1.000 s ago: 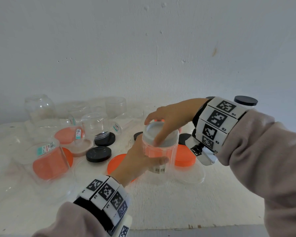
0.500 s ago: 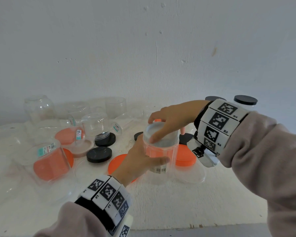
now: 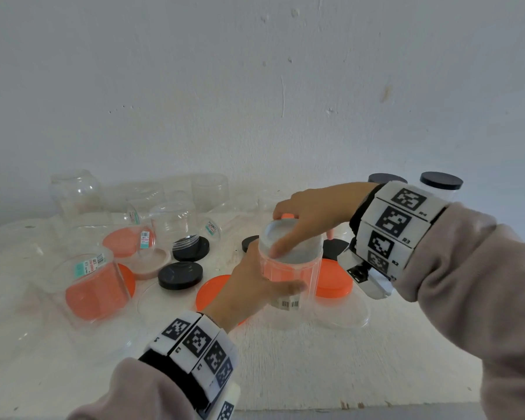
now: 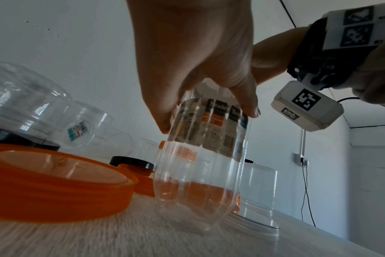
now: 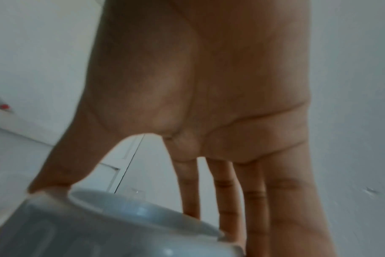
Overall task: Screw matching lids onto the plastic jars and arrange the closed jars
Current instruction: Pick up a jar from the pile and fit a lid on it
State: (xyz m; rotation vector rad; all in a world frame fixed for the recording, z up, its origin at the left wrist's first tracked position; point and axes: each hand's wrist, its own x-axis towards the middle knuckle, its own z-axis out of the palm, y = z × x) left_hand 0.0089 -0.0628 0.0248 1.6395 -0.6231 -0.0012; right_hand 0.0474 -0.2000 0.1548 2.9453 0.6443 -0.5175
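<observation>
A: Where did we log the jar (image 3: 288, 277)?

B: We found it upright on the white table (image 3: 315, 368), near the middle, just in front of an orange lid (image 3: 334, 280). It was clear plastic, ribbed, with a barcode sticker low on its side. A pale grey lid (image 3: 297, 247) sat on its mouth.

A: And the left hand (image 3: 255, 286)?

B: We noted its fingers and thumb curled round the body of the jar, below the lid. The left wrist view showed the fingertips pressed on the printed label.

A: The right hand (image 3: 312, 216)?

B: We recorded it coming in from above, thumb on the near edge of the lid and fingers reaching down over the far edge, gripping it. In the right wrist view the thumb and the fingers (image 5: 222, 200) bracketed the lid from opposite sides. That picture was blurred, so we could not tell how far the lid was screwed on.

A: Surroundings?

B: We listed two black lids (image 3: 181, 275) lying flat to the left of the jar, and another orange lid (image 3: 212, 292) partly hidden behind the left wrist. Open clear jars (image 3: 176, 222) stood and lay further left, one on its side with orange inside (image 3: 94, 286). A jar with a black lid (image 3: 441, 184) stood at the far right, behind the right wrist.
</observation>
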